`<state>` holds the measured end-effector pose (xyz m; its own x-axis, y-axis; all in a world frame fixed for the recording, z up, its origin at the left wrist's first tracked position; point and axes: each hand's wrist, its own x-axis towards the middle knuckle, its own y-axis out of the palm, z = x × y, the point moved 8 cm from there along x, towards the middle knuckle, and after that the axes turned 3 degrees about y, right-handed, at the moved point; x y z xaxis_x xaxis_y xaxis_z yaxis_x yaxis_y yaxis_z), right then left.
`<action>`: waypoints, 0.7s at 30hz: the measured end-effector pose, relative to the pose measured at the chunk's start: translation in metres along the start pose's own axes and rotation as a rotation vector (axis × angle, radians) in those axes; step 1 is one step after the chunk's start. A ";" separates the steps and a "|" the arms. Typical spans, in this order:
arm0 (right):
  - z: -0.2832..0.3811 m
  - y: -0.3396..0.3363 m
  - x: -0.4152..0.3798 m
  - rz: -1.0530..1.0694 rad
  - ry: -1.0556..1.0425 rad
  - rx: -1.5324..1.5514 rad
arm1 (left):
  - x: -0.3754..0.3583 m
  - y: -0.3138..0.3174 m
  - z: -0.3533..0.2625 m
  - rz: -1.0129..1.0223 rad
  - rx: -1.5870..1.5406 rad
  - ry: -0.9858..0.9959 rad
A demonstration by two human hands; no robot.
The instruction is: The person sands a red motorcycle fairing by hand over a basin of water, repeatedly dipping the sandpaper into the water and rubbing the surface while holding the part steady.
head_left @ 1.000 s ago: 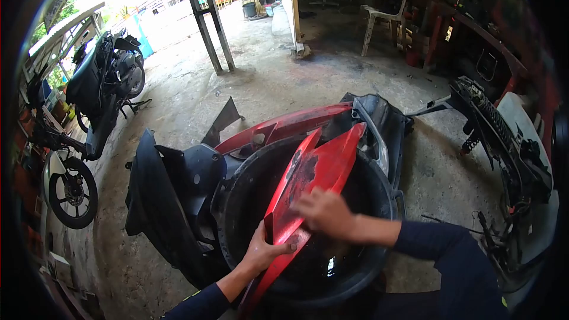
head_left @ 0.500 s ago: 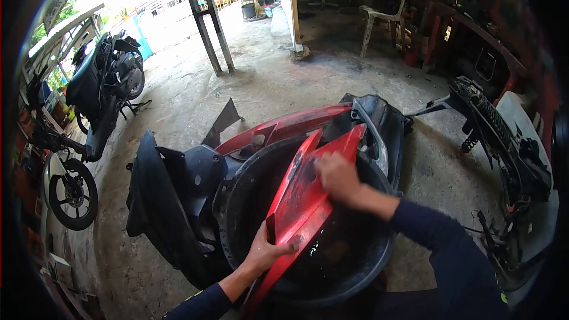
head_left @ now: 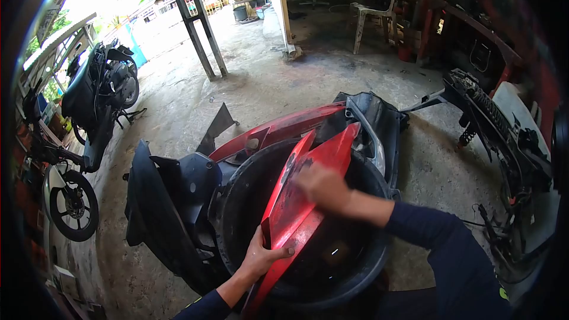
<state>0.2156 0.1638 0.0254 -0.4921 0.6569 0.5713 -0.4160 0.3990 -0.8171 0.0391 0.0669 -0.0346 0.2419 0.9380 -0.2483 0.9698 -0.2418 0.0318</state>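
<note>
A red motorcycle fairing panel (head_left: 292,225) slants over a large black tub (head_left: 374,269) with some water glinting inside. My left hand (head_left: 262,258) grips the panel's lower part, its thumb on top and its fingers under the left edge. On the panel's upper face presses my right hand (head_left: 326,189), curled and smeared by motion. Whatever its fingers hold is hidden. Dark scuffed patches show on the red surface beside it. Behind the tub lies another red panel (head_left: 278,125).
Black plastic body parts (head_left: 157,219) lean at the tub's left, and more black parts (head_left: 385,117) lie behind it. A stripped motorcycle frame (head_left: 495,136) stands at right. Motorcycles (head_left: 95,95) are parked at left. A plastic chair (head_left: 376,12) and a metal post (head_left: 198,29) stand farther back.
My right hand has slid down and left along the red panel. My left hand keeps its hold. The whole view has shifted slightly.
</note>
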 end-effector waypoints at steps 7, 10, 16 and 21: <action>0.034 0.001 -0.004 0.030 -0.101 -0.020 | 0.000 0.002 -0.002 -0.008 -0.063 0.014; -0.003 0.006 0.004 0.039 0.002 0.020 | 0.001 -0.001 0.002 -0.001 -0.008 -0.030; 0.065 -0.001 -0.007 0.053 -0.248 0.094 | 0.002 -0.002 0.006 -0.005 -0.011 -0.011; -0.025 0.003 0.032 0.015 -0.075 0.024 | 0.002 -0.002 0.005 -0.006 0.012 -0.002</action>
<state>0.2179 0.2016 0.0390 -0.5539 0.6126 0.5638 -0.4257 0.3736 -0.8241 0.0371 0.0678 -0.0404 0.2365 0.9389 -0.2502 0.9707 -0.2394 0.0191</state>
